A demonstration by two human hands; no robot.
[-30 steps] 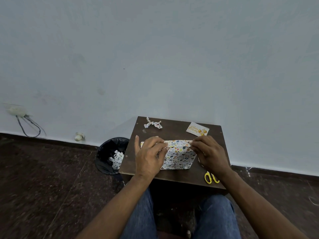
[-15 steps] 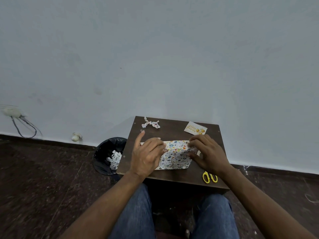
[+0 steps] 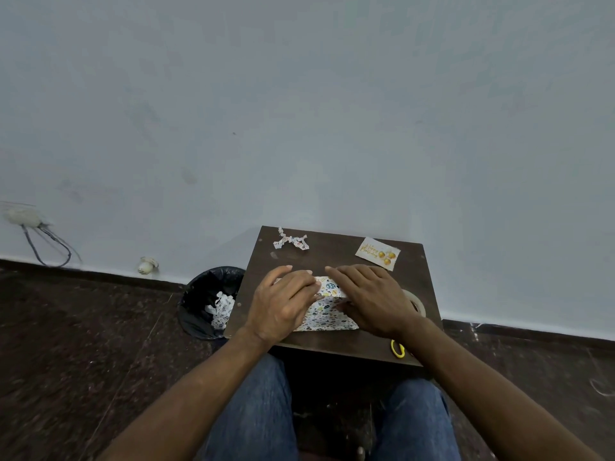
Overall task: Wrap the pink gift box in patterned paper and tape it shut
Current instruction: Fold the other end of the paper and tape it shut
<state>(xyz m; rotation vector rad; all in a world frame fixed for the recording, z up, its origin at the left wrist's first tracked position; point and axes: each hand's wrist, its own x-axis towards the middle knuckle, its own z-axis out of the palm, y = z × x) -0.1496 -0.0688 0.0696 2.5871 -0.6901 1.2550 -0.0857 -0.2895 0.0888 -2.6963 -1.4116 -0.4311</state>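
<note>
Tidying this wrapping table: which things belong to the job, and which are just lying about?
In use: patterned paper over the box, pressed by left hand and right hand; tape roll; scissors.

Lying about: crumpled scrap; birthday card; bin.

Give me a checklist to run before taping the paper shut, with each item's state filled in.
1. Paper covers the box: ok; no pink shows in the part between the hands.
2. Left hand pins the paper: ok; it lies on the left end.
3. Right hand pins the paper: ok; it lies on the right end.
4. Tape roll within reach: ok; it sits on the table just beyond the right hand.
5. A hand free to fetch tape: not ok; both are on the paper.
6. Seam lies flat and closed: cannot tell; the hands hide most of it.
</note>
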